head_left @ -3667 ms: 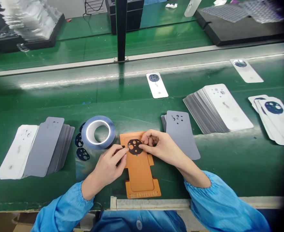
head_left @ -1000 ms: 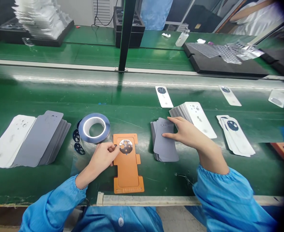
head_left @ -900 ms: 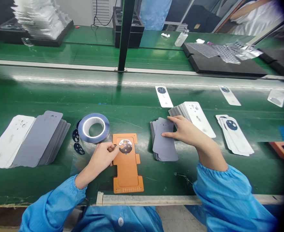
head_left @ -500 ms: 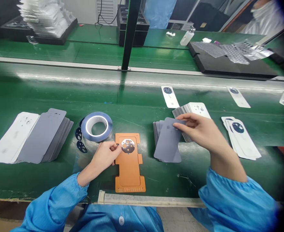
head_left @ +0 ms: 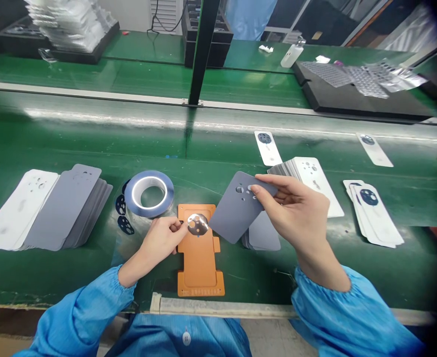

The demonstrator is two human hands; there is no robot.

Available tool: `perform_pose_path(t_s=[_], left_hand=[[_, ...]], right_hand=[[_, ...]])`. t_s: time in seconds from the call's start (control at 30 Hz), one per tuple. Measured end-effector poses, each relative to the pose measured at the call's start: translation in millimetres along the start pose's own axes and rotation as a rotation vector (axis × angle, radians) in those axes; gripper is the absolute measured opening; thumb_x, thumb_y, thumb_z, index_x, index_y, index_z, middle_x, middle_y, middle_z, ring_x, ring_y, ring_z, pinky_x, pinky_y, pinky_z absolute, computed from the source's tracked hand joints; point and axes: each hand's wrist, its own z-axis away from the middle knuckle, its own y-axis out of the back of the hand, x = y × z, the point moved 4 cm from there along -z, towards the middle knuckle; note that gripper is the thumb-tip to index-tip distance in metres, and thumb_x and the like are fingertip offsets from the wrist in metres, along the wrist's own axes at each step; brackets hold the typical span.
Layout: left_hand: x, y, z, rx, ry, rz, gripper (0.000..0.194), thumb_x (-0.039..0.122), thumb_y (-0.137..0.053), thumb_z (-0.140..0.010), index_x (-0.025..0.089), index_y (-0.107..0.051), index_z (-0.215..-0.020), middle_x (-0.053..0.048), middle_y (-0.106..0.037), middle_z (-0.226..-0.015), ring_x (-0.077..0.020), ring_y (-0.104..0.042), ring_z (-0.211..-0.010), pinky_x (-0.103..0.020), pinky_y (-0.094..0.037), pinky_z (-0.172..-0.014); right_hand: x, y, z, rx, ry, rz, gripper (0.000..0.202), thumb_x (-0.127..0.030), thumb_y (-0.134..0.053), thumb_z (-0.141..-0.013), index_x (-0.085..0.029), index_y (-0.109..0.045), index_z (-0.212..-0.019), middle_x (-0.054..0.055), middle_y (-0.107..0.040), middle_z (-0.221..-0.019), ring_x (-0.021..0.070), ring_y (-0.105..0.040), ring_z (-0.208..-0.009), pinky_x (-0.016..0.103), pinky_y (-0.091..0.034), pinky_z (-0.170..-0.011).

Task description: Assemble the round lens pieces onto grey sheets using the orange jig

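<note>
My right hand (head_left: 296,210) pinches a grey phone back panel (head_left: 236,213) by its upper end, close to the camera holes. The panel is tilted, raised off a stack of grey panels (head_left: 265,235), and its lower left corner overlaps the right edge of an orange jig (head_left: 200,265). A shiny round camera-ring film (head_left: 198,224) with holes lies on the jig's upper part. My left hand (head_left: 164,238) is closed at the jig's upper left edge, fingertips beside the film. Something small and dark shows at those fingertips; what they hold is unclear.
A roll of blue tape (head_left: 149,194) and dark round films (head_left: 125,224) lie left of the jig. Further left are white panels (head_left: 13,213) and grey panels (head_left: 64,210). More white panels (head_left: 315,173) lie at right, some with dark films (head_left: 380,218). A black post (head_left: 199,54) stands behind.
My right hand has lifted the grey panel off its stack and brought it left, turning it toward the jig. My left hand has stayed at the jig's edge.
</note>
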Motion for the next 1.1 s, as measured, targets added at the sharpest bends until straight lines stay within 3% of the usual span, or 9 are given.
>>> perform_pose_path(t_s=[0.17,0.3,0.5,0.73,0.97,1.1], left_hand=[[-3.4,-1.2,-1.4,-0.002,-0.009,-0.002,0.037,0.046,-0.057,-0.089,0.022,-0.053,-0.061,0.005,-0.052,-0.041,-0.0164,-0.059,-0.039,-0.026,-0.042,-0.050],[-2.9,-0.6,-0.7,-0.008,-0.011,-0.001,0.038,0.046,-0.057,-0.090,0.022,-0.053,-0.061,0.005,-0.054,-0.041,-0.0166,-0.060,-0.039,-0.026,-0.042,-0.051],[-3.6,0.1,0.0,-0.024,-0.037,-0.021,0.040,0.046,-0.056,-0.092,0.021,-0.053,-0.061,0.005,-0.053,-0.042,-0.0160,-0.061,-0.040,-0.026,-0.043,-0.053],[-4.8,0.1,-1.6,-0.037,-0.066,-0.010,0.042,0.049,-0.056,-0.093,0.019,-0.056,-0.063,0.002,-0.059,-0.047,-0.0148,-0.061,-0.041,-0.024,-0.041,-0.049],[-5.8,-0.1,-3.8,-0.039,-0.067,0.015,0.038,0.045,-0.059,-0.091,0.018,-0.061,-0.064,0.000,-0.063,-0.049,-0.0131,-0.058,-0.039,-0.023,-0.041,-0.047],[-8.5,-1.2,-5.0,-0.048,-0.061,0.009,0.035,0.042,-0.059,-0.091,0.019,-0.061,-0.065,0.002,-0.059,-0.044,-0.0148,-0.061,-0.039,-0.023,-0.044,-0.049]], right_hand=[[0.0,-1.5,-1.3,0.010,0.036,0.086,0.021,-0.037,-0.075,-0.089,-0.026,-0.077,-0.107,0.004,-0.079,-0.087,0.0213,-0.074,-0.071,0.034,-0.063,-0.064],[-3.0,-1.5,-2.8,-0.071,0.041,0.122,0.020,-0.036,-0.075,-0.089,-0.025,-0.078,-0.106,0.004,-0.079,-0.086,0.0196,-0.073,-0.068,0.032,-0.062,-0.062],[-13.9,4.6,3.0,-0.173,-0.032,-0.124,0.019,-0.035,-0.081,-0.086,-0.025,-0.078,-0.101,0.003,-0.078,-0.089,0.0186,-0.074,-0.072,0.028,-0.062,-0.061],[-18.4,-33.2,37.9,-0.425,-0.012,-0.379,0.014,-0.030,-0.078,-0.090,-0.026,-0.074,-0.103,0.003,-0.078,-0.094,0.0183,-0.075,-0.076,0.028,-0.062,-0.063],[-25.5,-50.3,50.4,-0.559,0.148,-0.253,0.016,-0.026,-0.072,-0.094,-0.026,-0.072,-0.109,0.003,-0.079,-0.101,0.0186,-0.076,-0.082,0.027,-0.062,-0.068],[-28.1,-57.7,53.1,-0.615,0.233,-0.166,0.021,-0.021,-0.066,-0.096,-0.025,-0.068,-0.117,0.004,-0.078,-0.111,0.0207,-0.076,-0.095,0.032,-0.063,-0.084]])
